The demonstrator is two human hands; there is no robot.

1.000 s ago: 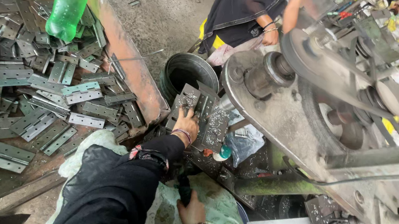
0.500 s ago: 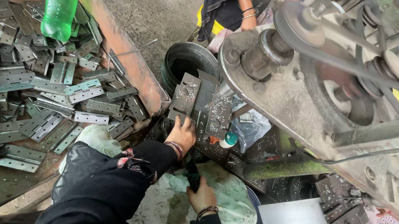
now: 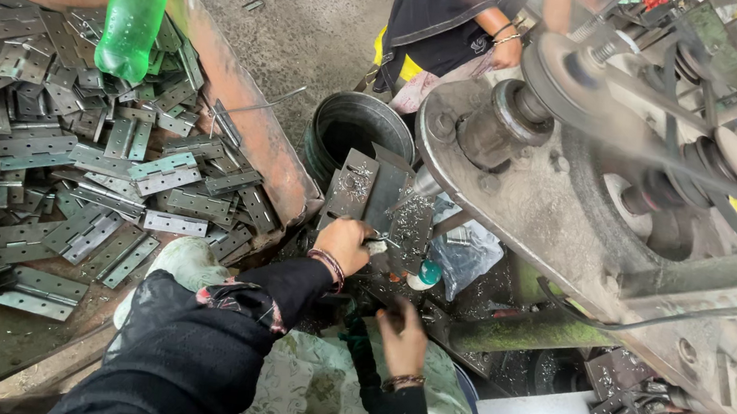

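Since half second ago, left hand (image 3: 343,244) slid right along press bed. Left grip pinches small metal piece (image 3: 376,245) at stamped plates (image 3: 377,194). Right hand (image 3: 402,335) lower, grip state unclear (fingers hidden). Step: feeding; next calls for exact seating, fingers clear.

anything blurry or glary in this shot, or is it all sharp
Head view: the big flywheel and its belt are smeared by motion blur; the hinge plates and green bottle are sharp under soft, even daylight; the left hand and right hand lie in dimmer shade.
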